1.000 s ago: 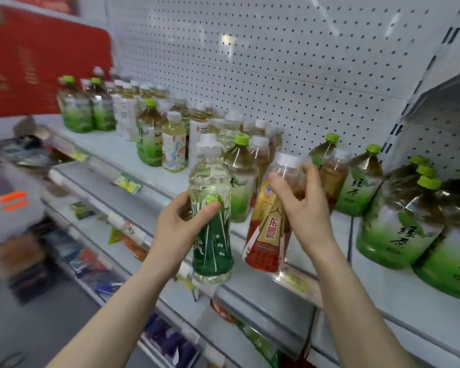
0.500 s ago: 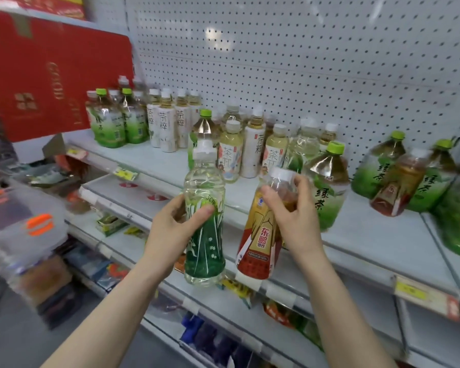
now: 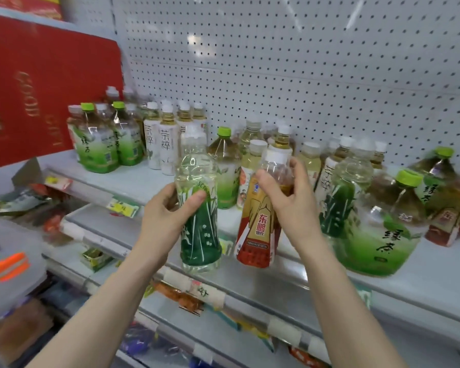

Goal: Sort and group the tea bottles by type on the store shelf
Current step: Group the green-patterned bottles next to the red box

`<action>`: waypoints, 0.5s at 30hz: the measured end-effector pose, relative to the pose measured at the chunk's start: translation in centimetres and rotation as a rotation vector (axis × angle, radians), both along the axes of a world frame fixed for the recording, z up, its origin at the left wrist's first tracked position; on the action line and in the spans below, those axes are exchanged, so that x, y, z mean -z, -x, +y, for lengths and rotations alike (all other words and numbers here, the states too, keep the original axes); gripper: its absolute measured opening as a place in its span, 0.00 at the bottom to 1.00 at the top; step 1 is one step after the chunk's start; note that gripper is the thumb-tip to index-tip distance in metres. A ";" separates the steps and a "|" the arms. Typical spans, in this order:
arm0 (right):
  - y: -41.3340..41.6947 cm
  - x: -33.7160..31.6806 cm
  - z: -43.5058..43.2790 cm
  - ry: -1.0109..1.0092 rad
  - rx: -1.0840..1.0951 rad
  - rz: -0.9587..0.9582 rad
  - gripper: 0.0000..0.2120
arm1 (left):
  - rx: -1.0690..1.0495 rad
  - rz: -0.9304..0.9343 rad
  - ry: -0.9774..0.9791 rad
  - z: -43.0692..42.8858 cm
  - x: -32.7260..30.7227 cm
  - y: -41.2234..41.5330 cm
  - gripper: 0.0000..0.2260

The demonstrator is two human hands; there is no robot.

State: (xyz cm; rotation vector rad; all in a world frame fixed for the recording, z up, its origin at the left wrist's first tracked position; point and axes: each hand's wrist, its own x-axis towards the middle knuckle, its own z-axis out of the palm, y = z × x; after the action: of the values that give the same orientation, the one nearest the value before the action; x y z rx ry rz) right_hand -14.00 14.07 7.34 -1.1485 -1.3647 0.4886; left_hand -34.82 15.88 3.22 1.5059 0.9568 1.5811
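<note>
My left hand (image 3: 168,216) grips a clear bottle with a dark green flower label (image 3: 198,208), held upright in front of the shelf. My right hand (image 3: 290,200) grips a bottle with a red and gold label (image 3: 258,232) by its shoulder, tilted slightly, just right of the first. Behind them on the white shelf (image 3: 133,181) stand green-capped green tea bottles (image 3: 101,144) at the left, white-label tea bottles (image 3: 165,142) next to them, and a mixed cluster (image 3: 311,160) in the middle. A large green tea bottle (image 3: 383,224) stands at the right.
A red board (image 3: 37,88) leans at the shelf's left end. The pegboard wall (image 3: 303,62) backs the shelf. Lower shelves (image 3: 223,296) with price tags and snack packs run below. A clear plastic bin with orange clips (image 3: 8,266) sits at the lower left.
The view has swung left along the shelf. Both hands, each still holding its bottle, have moved left with it; the left-hand groups of bottles are now closer to centre.
</note>
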 end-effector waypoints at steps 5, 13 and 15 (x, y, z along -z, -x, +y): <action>3.2 -1.1 4.7 -0.004 -0.009 -0.057 0.20 | -0.056 -0.026 -0.027 4.9 -0.2 3.8 0.12; 9.6 -2.1 10.1 0.006 0.073 -0.270 0.24 | -0.047 -0.038 -0.024 12.3 0.5 9.7 0.07; 11.6 -2.3 11.8 0.020 0.147 -0.366 0.26 | -0.020 -0.040 -0.020 14.1 0.3 11.3 0.06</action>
State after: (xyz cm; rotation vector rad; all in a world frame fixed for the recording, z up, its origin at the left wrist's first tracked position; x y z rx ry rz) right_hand -25.61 25.91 9.68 -1.3912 -1.5734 0.1902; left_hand -46.16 29.94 2.89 1.4768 0.9389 1.6333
